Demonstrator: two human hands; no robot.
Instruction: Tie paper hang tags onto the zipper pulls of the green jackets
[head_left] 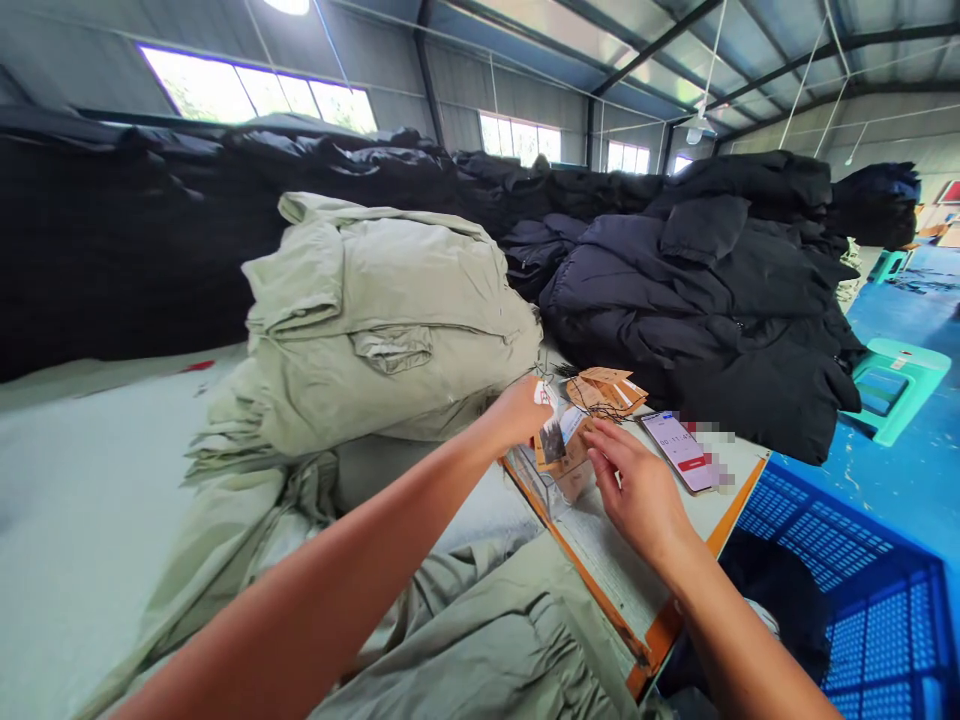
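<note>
My left hand [520, 412] is closed on a white-and-dark paper tag [553, 440] with red print, above the table's corner. Close by on the right, my right hand [637, 485] has its fingers apart, the tips near a brown tag bundle [576, 465] in clear plastic. More brown hang tags [611, 390] with black strings lie behind the hands. Light green garments [405, 310] are piled behind my left arm, and another green garment [480, 640] with a gathered edge lies in front of me.
A phone [679, 450] showing a timer lies right of the tags. Dark garments [690, 300] are heaped behind it. A blue plastic basket [885, 590] with dark cloth stands at the lower right, a green stool [900, 385] beyond it.
</note>
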